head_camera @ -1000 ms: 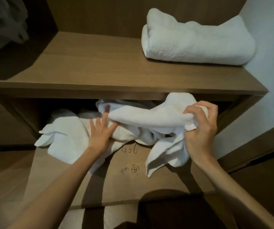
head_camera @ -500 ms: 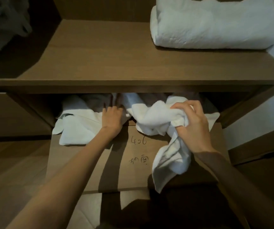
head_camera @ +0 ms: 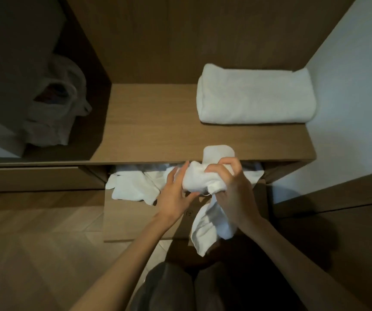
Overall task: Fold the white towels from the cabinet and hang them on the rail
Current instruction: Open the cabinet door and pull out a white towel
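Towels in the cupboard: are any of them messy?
Yes. The folded towel on the upper shelf is neat, but the towels underneath lie crumpled in a heap. The right hand grips one bunched towel.

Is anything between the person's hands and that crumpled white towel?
Nothing visible. The right hand already grips the crumpled towel, and the left hand touches its side. The rail is out of view.

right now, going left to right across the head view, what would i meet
plastic bag → loose towels → left hand → right hand gripping the bunched towel → white wall
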{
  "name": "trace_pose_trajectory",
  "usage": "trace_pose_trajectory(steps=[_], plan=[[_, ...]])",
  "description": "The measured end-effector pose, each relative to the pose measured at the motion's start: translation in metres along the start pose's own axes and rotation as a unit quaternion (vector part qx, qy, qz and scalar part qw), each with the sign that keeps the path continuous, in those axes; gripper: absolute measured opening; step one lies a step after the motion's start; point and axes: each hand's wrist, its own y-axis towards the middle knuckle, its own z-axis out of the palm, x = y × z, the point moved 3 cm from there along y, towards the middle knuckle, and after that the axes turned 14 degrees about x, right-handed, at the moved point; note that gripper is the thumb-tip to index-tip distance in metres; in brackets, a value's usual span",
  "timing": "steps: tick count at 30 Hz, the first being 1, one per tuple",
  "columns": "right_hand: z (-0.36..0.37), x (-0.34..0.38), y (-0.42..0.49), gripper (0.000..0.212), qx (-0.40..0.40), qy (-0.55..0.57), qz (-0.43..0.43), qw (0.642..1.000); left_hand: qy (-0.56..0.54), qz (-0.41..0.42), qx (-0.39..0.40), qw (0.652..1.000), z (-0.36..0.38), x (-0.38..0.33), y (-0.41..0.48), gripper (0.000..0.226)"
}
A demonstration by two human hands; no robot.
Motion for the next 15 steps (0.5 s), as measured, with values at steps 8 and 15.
trace_pose_trajectory(steps=[8, 15], plan=[[-0.168, 0.118, -0.002, 0.049, -0.008, 0.102, -0.025, 0.994, -0.020, 0.001, -0.018, 1.000, -0.128, -0.128, -0.077, 0.025], [-0.307, 0.209, 0.000, 0.062, 0.046, 0.125, 0.002, 0.991, 0.090, 0.048, -0.047, 0.994, -0.254, -0.242, -0.161, 0.020]])
